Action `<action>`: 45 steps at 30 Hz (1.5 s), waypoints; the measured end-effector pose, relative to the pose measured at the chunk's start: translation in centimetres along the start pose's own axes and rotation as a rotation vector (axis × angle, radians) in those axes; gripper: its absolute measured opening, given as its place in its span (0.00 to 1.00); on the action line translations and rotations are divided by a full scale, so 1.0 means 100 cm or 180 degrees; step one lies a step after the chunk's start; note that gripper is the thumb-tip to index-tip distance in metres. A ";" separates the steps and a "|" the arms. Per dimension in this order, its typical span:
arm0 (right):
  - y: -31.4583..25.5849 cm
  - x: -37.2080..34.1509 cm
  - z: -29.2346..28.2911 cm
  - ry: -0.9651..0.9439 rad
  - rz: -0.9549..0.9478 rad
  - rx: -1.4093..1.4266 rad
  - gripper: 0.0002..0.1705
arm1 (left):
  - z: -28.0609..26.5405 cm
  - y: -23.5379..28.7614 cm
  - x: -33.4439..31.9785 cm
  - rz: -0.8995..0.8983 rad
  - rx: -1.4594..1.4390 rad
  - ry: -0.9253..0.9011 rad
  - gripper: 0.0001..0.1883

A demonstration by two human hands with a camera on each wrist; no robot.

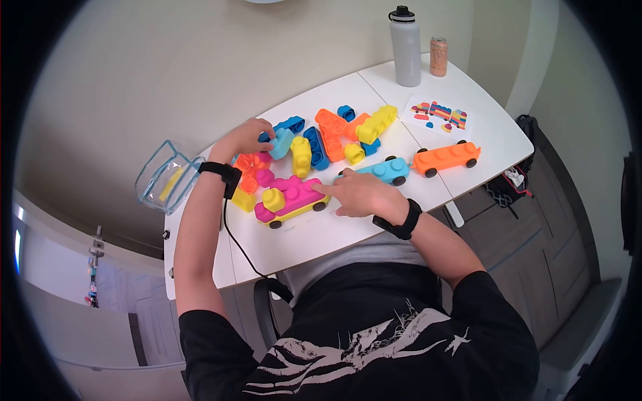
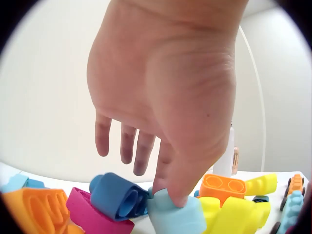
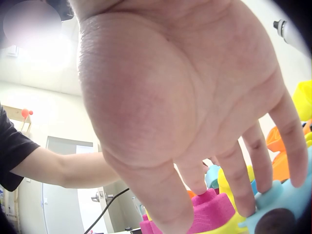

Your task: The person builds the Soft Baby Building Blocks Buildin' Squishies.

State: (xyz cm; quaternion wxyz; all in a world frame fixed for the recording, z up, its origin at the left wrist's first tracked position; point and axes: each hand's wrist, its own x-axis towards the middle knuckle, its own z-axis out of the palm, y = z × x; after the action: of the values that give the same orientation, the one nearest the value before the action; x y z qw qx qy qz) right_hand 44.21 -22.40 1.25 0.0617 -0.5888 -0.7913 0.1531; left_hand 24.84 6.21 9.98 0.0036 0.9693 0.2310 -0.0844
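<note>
My left hand (image 1: 251,137) reaches into the pile of toy building blocks at the back left. Its thumb and index finger pinch a light blue block (image 2: 176,217), while the other fingers hang down apart. Near the front edge stands a toy train car with a yellow wheeled base (image 1: 294,211), topped by pink blocks (image 1: 302,194) and a small yellow block (image 1: 273,198). My right hand (image 1: 366,194) lies between it and a light blue wheeled car (image 1: 388,170). Its fingers are spread, the index fingertip at the pink block, other fingertips over the light blue car.
An orange wheeled car (image 1: 447,158) adjoins the light blue one. Yellow, orange and dark blue blocks (image 1: 315,148) lie mid-table. A picture card (image 1: 438,115), bottle (image 1: 405,50) and can (image 1: 438,57) sit at the far right. A clear bag (image 1: 164,180) stands left; a black cable (image 1: 235,237) hangs from my left wrist.
</note>
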 end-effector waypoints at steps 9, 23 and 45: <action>-0.004 0.000 -0.005 -0.0144 0.0045 0.0003 0.49 | -0.034 0.031 -0.049 -0.0150 -0.0597 0.0179 0.18; 0.007 0.000 -0.013 -0.0176 0.0067 0.0563 0.48 | -0.024 0.117 -0.097 0.0350 -0.0640 -0.0067 0.17; -0.001 -0.002 -0.008 0.0307 -0.0202 0.0380 0.56 | 0.016 0.101 -0.094 0.0157 -0.0993 -0.0012 0.18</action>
State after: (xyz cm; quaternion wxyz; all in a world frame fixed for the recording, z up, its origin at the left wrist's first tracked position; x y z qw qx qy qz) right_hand 44.39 -22.48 2.10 0.1396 -0.5654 -0.7951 0.1694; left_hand 20.85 -7.10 9.60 0.1566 0.9621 0.2175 -0.0492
